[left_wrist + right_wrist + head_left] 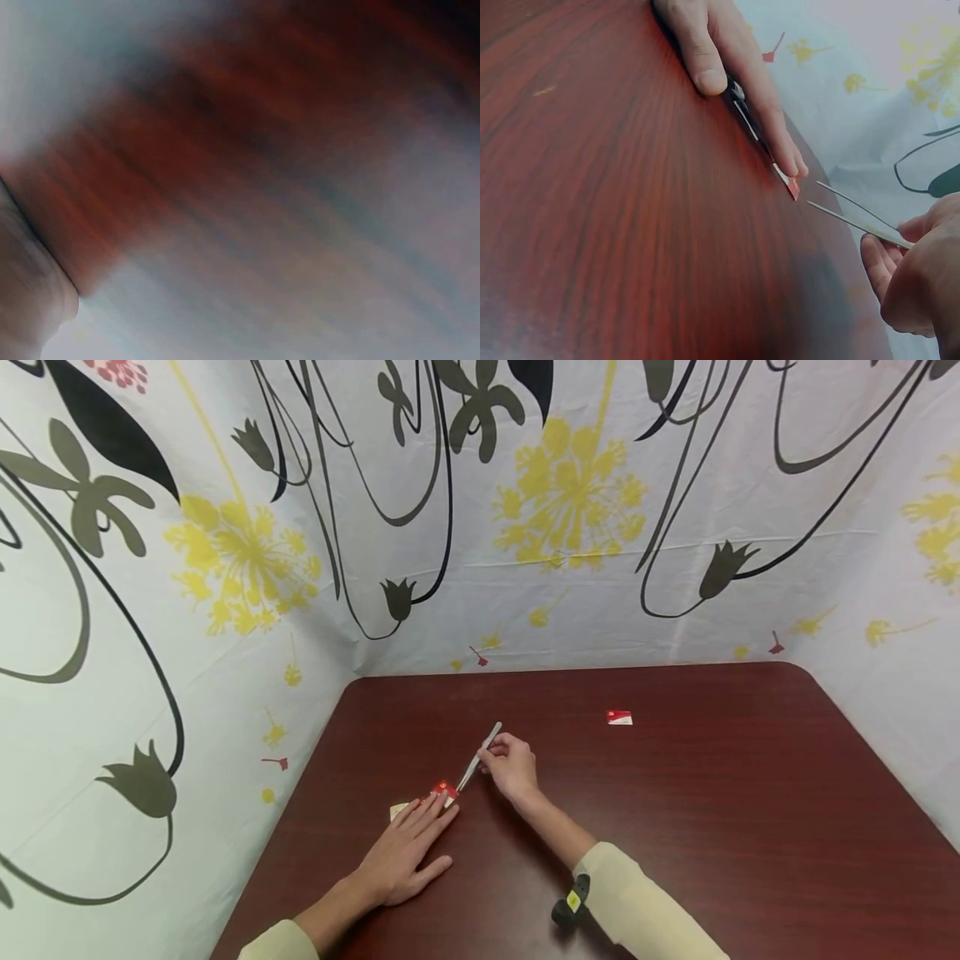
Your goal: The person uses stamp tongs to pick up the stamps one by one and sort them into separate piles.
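Note:
My right hand (512,767) pinches a pair of tweezers (480,755), with its tips down beside a small red-and-white packet (446,788). In the right wrist view the two prongs of the tweezers (851,220) stand apart, with nothing between them, close to the packet's corner (790,184). My left hand (408,852) lies with straight fingers over the packet, hiding much of it. Beside those fingers, a pale cream piece (398,811) shows. Under the left hand (727,67) in the right wrist view is a dark object with a white strip (745,120), partly hidden.
Another red-and-white packet (619,717) lies toward the back of the dark red-brown table (712,793). Behind the table and along its sides hangs a white cloth (480,602) with a flower pattern. The left wrist view is mostly blurred.

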`<state>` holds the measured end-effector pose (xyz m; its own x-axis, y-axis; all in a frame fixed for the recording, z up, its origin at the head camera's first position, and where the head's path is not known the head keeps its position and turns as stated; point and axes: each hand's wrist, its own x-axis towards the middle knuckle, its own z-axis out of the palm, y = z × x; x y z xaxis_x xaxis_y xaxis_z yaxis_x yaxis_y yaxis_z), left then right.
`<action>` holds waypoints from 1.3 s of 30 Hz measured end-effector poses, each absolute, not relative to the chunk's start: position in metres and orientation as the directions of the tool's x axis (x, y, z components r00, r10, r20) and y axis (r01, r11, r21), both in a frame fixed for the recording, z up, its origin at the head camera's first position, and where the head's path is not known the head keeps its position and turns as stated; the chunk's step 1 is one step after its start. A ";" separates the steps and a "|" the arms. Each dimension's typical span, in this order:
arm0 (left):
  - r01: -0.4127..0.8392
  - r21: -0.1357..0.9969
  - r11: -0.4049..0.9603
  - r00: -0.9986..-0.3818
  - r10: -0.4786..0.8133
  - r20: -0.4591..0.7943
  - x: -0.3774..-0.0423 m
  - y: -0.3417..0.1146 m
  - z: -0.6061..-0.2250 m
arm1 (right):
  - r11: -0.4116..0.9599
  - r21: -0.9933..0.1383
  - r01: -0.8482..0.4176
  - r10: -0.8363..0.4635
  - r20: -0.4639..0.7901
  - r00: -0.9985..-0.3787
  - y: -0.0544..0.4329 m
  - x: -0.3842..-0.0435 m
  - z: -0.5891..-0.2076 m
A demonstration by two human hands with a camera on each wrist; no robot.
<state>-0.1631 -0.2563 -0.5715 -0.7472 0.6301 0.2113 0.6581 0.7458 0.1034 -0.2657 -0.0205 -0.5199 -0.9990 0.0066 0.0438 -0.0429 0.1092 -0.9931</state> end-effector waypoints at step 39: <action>0.622 0.133 0.771 -0.777 0.589 0.220 -0.164 -0.257 -0.576 | -0.018 -1.000 -0.016 0.186 0.012 -0.982 -0.028 -0.246 -0.534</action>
